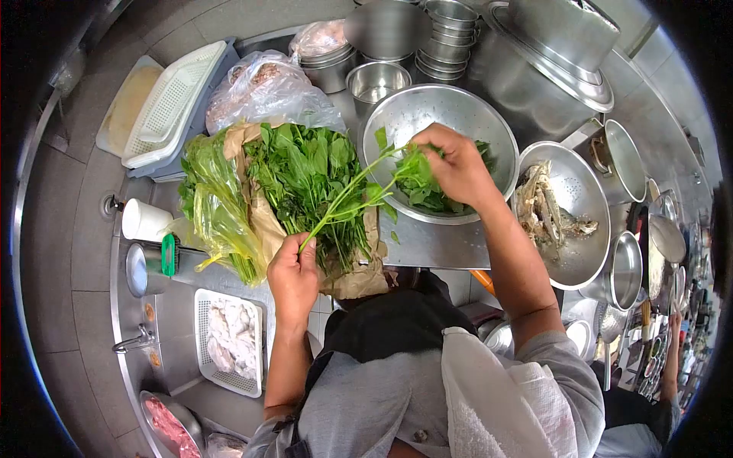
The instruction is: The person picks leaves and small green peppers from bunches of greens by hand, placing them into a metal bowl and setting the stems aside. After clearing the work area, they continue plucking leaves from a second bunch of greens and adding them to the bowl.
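Observation:
My left hand point(294, 281) is closed around the lower stems of a leafy green sprig point(336, 204), which slants up to the right. At its upper end my right hand point(456, 164) pinches the leaves, over the rim of a large steel bowl point(389, 103). Picked green leaves point(424, 195) lie inside that bowl. Below and left of the sprig, a big bunch of leafy greens point(305, 164) rests on brown paper point(263, 221). Yellow plastic point(214, 206) wraps more greens beside it.
A steel colander point(588, 183) with fish pieces point(546, 210) stands right of the bowl. At left are white baskets point(179, 99), a plastic bag point(267, 91) and a sink with a white basket point(202, 336). Stacked steel pots point(447, 38) stand behind. Another person's arm point(672, 355) shows far right.

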### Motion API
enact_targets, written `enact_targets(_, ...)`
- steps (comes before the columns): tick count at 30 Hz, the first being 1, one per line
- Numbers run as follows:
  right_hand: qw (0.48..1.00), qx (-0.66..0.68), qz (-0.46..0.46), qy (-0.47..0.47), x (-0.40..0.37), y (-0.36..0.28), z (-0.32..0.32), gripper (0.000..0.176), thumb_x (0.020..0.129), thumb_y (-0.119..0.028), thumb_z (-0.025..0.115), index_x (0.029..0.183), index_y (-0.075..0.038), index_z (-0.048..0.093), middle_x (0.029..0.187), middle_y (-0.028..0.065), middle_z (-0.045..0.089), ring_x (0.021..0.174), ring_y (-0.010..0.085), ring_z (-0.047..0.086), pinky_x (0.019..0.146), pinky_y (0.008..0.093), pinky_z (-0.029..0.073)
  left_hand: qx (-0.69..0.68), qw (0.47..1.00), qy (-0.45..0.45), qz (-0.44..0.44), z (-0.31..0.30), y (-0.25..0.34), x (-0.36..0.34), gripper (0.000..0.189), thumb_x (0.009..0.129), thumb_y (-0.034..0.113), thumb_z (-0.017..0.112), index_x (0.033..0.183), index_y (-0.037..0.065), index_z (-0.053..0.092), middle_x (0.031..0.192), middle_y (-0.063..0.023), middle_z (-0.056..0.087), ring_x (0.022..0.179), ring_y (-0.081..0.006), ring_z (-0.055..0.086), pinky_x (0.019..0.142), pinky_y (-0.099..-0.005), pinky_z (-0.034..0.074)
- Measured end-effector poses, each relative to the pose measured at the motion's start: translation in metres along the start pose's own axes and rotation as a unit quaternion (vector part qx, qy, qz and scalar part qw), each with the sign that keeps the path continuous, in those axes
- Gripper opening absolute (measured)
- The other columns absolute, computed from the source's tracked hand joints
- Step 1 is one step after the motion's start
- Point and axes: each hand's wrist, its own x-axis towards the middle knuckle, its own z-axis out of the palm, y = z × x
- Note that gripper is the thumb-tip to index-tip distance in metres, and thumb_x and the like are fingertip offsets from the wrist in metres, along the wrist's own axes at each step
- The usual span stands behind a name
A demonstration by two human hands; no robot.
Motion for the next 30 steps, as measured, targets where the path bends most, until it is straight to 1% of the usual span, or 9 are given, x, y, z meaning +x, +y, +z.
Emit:
enact_targets(4,0.981,0.086,0.146,0.094,0.006,0.01,-0.016,0.009,0.091,-0.012,0.067,0.092,-0.004,0.069,0.092,0.0124,0.069,0.089,0.0338,0.066,0.08,0.0404,0.052,0.0,0.999,-0.015,-0.034,-0.003,0.0,-0.001,0.013,0.098,0.012,0.066,0.101,-0.001,0.068,0.069,-0.0072,0.061,0.062,-0.0139,0.053,0.06,-0.0312,0.047)
enact_targets(6,0.964,-0.225,0.091,0.105,0.002,0.005,-0.019,0.012,0.092,-0.017,0.068,0.091,-0.006,0.071,0.092,0.0108,0.07,0.088,0.0329,0.066,0.079,0.0406,0.052,0.0,0.998,-0.021,-0.058,-0.005,0.001,0.0,0.014,0.098,0.013,0.066,0.101,-0.001,0.068,0.069,-0.0066,0.06,0.062,-0.0132,0.052,0.06,-0.0309,0.047)
enact_targets(8,0.89,-0.444,0.044,0.094,-0.003,0.005,-0.021,0.016,0.091,-0.024,0.071,0.094,-0.008,0.074,0.093,0.0102,0.07,0.09,0.0318,0.067,0.078,0.0413,0.052,-0.005,0.998,-0.024,-0.065,-0.004,0.001,0.001,0.013,0.098,0.012,0.066,0.101,0.0,0.068,0.07,-0.0081,0.061,0.062,-0.0143,0.053,0.061,-0.0313,0.047)
enact_targets(14,0.961,-0.179,-0.014,0.208,-0.006,-0.034,-0.005,0.017,0.087,-0.021,0.074,0.1,-0.01,0.075,0.096,0.0096,0.072,0.091,0.0314,0.066,0.081,0.0428,0.05,0.039,0.999,-0.004,-0.014,0.004,-0.002,0.003,0.012,0.097,0.011,0.066,0.102,0.0,0.068,0.076,-0.0137,0.066,0.066,-0.0199,0.06,0.065,-0.0337,0.05)
enact_targets(18,0.949,-0.279,-0.096,0.11,0.001,-0.047,-0.003,0.016,0.085,-0.015,0.074,0.1,-0.008,0.074,0.094,0.0108,0.072,0.088,0.0316,0.066,0.079,0.0413,0.051,0.054,0.998,-0.024,-0.037,0.003,0.016,0.006,0.012,0.097,0.011,0.066,0.103,0.0,0.068,0.08,-0.0157,0.069,0.069,-0.0219,0.064,0.067,-0.0338,0.051)
enact_targets(21,0.966,-0.243,-0.063,0.07,0.002,-0.032,0.004,0.013,0.083,-0.012,0.075,0.095,-0.006,0.072,0.091,0.0108,0.073,0.086,0.0322,0.067,0.078,0.0415,0.052,0.023,1.0,-0.01,-0.007,0.007,0.004,0.005,0.012,0.097,0.011,0.067,0.103,0.0,0.069,0.081,-0.0157,0.069,0.069,-0.0211,0.064,0.067,-0.0338,0.052)
enact_targets(27,0.978,-0.176,-0.066,0.088,0.0,-0.028,0.01,0.018,0.081,-0.003,0.074,0.099,-0.005,0.07,0.092,0.012,0.072,0.085,0.0328,0.068,0.076,0.0419,0.054,0.021,0.999,-0.007,-0.026,0.004,0.01,-0.001,0.012,0.097,0.011,0.068,0.103,0.001,0.069,0.078,-0.0151,0.068,0.065,-0.0179,0.062,0.061,-0.0321,0.05)
enact_targets(28,0.975,-0.182,-0.087,0.088,0.0,-0.024,0.012,0.022,0.084,-0.002,0.073,0.106,-0.005,0.068,0.093,0.0111,0.072,0.084,0.0263,0.07,0.077,0.0362,0.054,0.009,1.0,-0.013,-0.027,0.003,0.013,-0.003,0.014,0.1,0.014,0.065,0.104,0.0,0.068,0.072,0.0001,0.057,0.067,-0.0081,0.048,0.062,-0.0267,0.043)
enact_targets(30,0.991,-0.097,-0.001,0.089,-0.002,-0.019,0.018,0.023,0.087,-0.002,0.073,0.109,-0.005,0.067,0.093,0.0097,0.071,0.087,0.0207,0.069,0.079,0.0321,0.053,-0.007,0.999,-0.012,-0.041,0.004,0.011,-0.005,0.014,0.099,0.013,0.066,0.105,0.001,0.068,0.071,-0.001,0.058,0.067,-0.0081,0.049,0.061,-0.0269,0.044)
